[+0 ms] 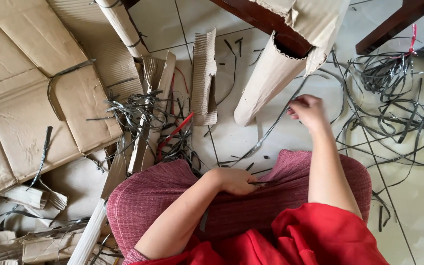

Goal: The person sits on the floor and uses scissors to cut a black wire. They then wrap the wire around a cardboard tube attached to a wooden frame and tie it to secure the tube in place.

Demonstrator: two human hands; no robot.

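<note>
Red cloth nearest, then the lap: left hand [235, 180] pinches one end of a grey strap [271, 128] there. Farther out, right hand [308, 111] grips the strap over the floor [251, 137], beside a cardboard tube [266, 81].

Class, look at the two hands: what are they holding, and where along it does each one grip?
A dark strip: the left hand pinches its near end at the lap, the right hand grips it farther along.
</note>
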